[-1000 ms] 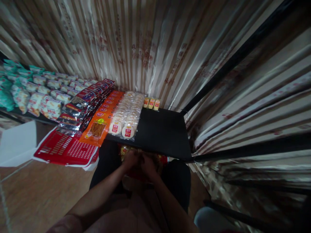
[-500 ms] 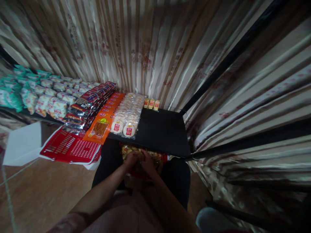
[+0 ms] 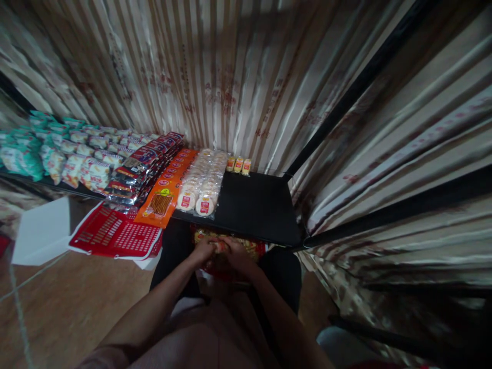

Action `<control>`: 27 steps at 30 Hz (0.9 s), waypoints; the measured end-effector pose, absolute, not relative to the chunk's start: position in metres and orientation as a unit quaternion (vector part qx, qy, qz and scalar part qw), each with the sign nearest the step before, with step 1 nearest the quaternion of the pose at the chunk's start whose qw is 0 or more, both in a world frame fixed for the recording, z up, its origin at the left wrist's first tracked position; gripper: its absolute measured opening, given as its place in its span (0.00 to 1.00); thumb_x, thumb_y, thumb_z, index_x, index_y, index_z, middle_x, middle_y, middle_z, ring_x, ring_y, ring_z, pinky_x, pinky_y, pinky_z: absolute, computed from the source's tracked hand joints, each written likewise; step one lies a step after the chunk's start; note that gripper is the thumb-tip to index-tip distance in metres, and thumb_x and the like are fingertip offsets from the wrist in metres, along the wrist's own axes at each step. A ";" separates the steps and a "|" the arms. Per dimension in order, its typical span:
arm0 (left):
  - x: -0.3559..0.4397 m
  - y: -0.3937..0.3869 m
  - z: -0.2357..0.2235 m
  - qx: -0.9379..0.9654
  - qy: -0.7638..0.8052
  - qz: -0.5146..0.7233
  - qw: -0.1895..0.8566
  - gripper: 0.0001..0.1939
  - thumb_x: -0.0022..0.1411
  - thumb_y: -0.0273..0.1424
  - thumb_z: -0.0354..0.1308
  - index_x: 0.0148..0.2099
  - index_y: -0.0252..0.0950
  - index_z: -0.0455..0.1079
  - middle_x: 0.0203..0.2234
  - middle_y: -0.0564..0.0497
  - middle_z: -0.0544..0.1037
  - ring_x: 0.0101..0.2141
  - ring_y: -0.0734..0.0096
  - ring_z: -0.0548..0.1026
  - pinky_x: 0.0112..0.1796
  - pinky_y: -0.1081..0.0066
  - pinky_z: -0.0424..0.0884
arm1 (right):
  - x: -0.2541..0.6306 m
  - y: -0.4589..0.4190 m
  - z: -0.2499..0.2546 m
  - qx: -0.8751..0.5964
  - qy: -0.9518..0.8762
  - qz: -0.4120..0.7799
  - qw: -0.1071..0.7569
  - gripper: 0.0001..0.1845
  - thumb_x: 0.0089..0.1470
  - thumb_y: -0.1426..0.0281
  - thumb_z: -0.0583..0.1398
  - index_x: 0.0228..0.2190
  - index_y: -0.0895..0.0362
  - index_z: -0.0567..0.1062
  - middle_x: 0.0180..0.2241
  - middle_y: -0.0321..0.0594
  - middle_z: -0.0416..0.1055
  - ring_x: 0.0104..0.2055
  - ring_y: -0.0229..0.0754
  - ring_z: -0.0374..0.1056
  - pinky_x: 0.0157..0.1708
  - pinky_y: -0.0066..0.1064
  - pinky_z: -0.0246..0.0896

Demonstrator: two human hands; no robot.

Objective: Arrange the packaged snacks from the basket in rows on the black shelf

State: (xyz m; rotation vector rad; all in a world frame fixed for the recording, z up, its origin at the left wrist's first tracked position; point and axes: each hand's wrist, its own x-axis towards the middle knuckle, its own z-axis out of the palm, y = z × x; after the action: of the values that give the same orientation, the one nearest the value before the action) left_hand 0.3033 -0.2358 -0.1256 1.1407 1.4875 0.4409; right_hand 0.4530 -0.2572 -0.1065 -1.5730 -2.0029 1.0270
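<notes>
Over my lap, just below the front edge of the black shelf (image 3: 261,205), lies a red-edged bag (image 3: 251,247) full of small yellow wrapped snacks. My left hand (image 3: 205,249) is at the bag's left part, fingers curled inward. My right hand (image 3: 235,252) meets it from the other side, its fingers closed too. Something small and pale seems to be between the fingertips, too dark and blurred to name. On the shelf above, three small yellow snack packets (image 3: 239,165) stand in a row at the back, beside clear-wrapped round rice crackers (image 3: 205,204).
Left along the shelf are orange snack-stick bags (image 3: 161,202), stacked dark shiny packets (image 3: 134,171) and several green-and-white bags (image 3: 23,159). A red basket (image 3: 130,238) sits below the shelf, near a white box (image 3: 42,230). Black metal bars (image 3: 346,102) and a striped curtain (image 3: 230,77) surround the shelf.
My hands have come closer together over the bag, with the fingers now meeting. The camera view has shifted slightly; the goods on the shelf look unmoved.
</notes>
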 end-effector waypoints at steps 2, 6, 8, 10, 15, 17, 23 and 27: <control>0.294 -0.229 -0.106 0.473 0.619 0.178 0.601 0.18 0.52 0.21 0.47 0.44 0.32 0.70 0.19 0.55 0.74 0.17 0.78 0.69 0.19 0.78 0.63 | 0.460 -0.256 -0.093 -0.538 -0.748 0.348 0.174 0.27 0.46 0.78 0.53 0.50 0.56 0.70 0.50 0.43 0.69 0.53 0.43 0.62 0.55 0.36 0.52; 0.283 -0.219 -0.068 0.428 0.543 0.195 0.696 0.17 0.51 0.21 0.48 0.44 0.32 0.67 0.27 0.53 0.76 0.16 0.83 0.68 0.17 0.82 0.59 | 0.466 -0.255 -0.073 -0.512 -0.781 0.319 0.160 0.27 0.49 0.72 0.57 0.53 0.59 0.67 0.52 0.46 0.68 0.54 0.46 0.61 0.55 0.37 0.52; 0.283 -0.216 -0.056 0.424 0.535 0.211 0.699 0.16 0.52 0.21 0.48 0.44 0.33 0.65 0.25 0.54 0.75 0.16 0.83 0.68 0.17 0.82 0.59 | 0.467 -0.255 -0.066 -0.515 -0.784 0.307 0.161 0.26 0.50 0.69 0.57 0.52 0.59 0.67 0.50 0.46 0.69 0.52 0.46 0.62 0.53 0.36 0.53; 0.288 -0.212 -0.050 0.426 0.530 0.225 0.698 0.13 0.53 0.22 0.47 0.42 0.32 0.65 0.22 0.56 0.74 0.16 0.83 0.68 0.17 0.82 0.59 | 0.467 -0.254 -0.062 -0.530 -0.774 0.302 0.169 0.24 0.51 0.66 0.57 0.51 0.58 0.68 0.48 0.45 0.70 0.49 0.46 0.64 0.51 0.34 0.56; 0.310 -0.203 -0.054 0.427 0.513 0.277 0.691 0.07 0.60 0.30 0.48 0.34 0.32 0.64 0.19 0.55 0.72 0.17 0.81 0.69 0.18 0.81 0.60 | 0.470 -0.251 -0.056 -0.593 -0.722 0.283 0.218 0.20 0.51 0.64 0.58 0.46 0.57 0.70 0.43 0.43 0.71 0.45 0.44 0.66 0.46 0.32 0.59; 0.322 -0.199 -0.056 0.441 0.505 0.303 0.677 0.08 0.60 0.33 0.50 0.36 0.32 0.64 0.18 0.56 0.71 0.17 0.80 0.69 0.20 0.80 0.62 | 0.472 -0.248 -0.055 -0.623 -0.695 0.265 0.243 0.20 0.51 0.64 0.59 0.46 0.56 0.69 0.42 0.43 0.70 0.44 0.44 0.66 0.45 0.33 0.59; 0.355 -0.178 -0.058 0.547 0.547 0.304 0.557 0.06 0.57 0.29 0.55 0.38 0.34 0.67 0.18 0.59 0.70 0.20 0.80 0.68 0.23 0.80 0.63 | 0.485 -0.231 -0.055 -0.669 -0.643 0.235 0.291 0.22 0.50 0.64 0.59 0.47 0.59 0.70 0.40 0.47 0.70 0.42 0.45 0.67 0.45 0.34 0.61; 0.370 -0.158 -0.057 0.598 0.562 0.281 0.498 0.07 0.57 0.29 0.54 0.39 0.35 0.70 0.23 0.55 0.74 0.26 0.76 0.71 0.29 0.77 0.66 | 0.502 -0.214 -0.061 -0.656 -0.607 0.292 0.341 0.18 0.53 0.64 0.54 0.45 0.56 0.71 0.38 0.42 0.72 0.36 0.40 0.69 0.40 0.31 0.65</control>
State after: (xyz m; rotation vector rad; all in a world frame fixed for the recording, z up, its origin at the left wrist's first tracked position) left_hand 0.3696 -0.1583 -0.0569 1.4487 1.3599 0.6794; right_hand 0.5017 -0.2140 -0.0610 -1.7076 -1.5795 0.7587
